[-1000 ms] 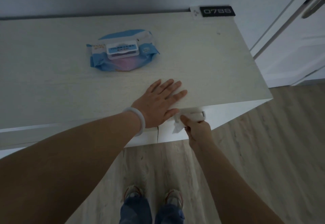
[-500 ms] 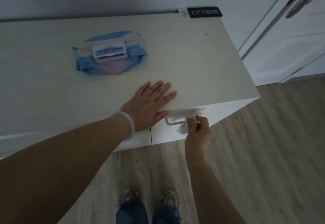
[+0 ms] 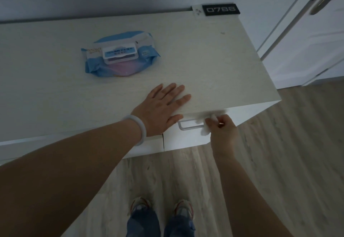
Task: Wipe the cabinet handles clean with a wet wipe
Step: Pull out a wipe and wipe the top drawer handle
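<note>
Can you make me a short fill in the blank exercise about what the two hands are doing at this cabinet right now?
1. The left hand lies flat on the cabinet ____.
2. The right hand pinches a white ____ against the handle.
3. The blue wipes pack lies on the cabinet with its lid ____.
4. The black plate reads ____.

Missing words: top; wipe; closed; 0788
</note>
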A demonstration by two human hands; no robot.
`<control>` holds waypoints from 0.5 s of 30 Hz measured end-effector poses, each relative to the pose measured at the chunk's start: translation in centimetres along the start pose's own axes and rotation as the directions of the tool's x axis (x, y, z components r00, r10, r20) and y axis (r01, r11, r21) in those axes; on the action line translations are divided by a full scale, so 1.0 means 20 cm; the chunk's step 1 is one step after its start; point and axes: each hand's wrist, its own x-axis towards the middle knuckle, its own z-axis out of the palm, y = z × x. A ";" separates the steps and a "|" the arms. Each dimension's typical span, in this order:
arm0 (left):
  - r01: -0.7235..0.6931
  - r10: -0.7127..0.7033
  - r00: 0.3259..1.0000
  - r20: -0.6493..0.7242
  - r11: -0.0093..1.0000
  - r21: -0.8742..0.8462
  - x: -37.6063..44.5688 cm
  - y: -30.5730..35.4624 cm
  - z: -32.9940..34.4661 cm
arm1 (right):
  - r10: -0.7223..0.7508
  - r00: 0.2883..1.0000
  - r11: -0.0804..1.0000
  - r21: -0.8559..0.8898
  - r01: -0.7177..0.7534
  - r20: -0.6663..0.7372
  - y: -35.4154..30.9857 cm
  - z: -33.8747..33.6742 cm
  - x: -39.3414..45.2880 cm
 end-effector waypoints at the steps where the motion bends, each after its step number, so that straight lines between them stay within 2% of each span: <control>1: 0.001 -0.001 1.000 -0.002 1.000 0.002 0.00 0.00 0.00 | -0.039 0.999 0.997 -0.067 0.039 0.000 -0.02 0.00 0.01; 8: 0.000 0.000 1.000 -0.003 1.000 -0.004 0.00 0.00 0.00 | -0.225 0.974 0.945 -0.245 0.215 -0.015 0.09 0.03 -0.08; 12: 0.002 -0.002 1.000 0.011 1.000 -0.015 0.00 0.00 0.00 | -0.346 0.921 0.885 -0.265 0.384 0.180 0.10 0.07 -0.17; 15: 0.003 -0.003 1.000 0.020 1.000 -0.017 0.00 0.00 -0.01 | -0.267 0.929 0.914 -0.238 0.328 0.256 0.07 0.03 -0.11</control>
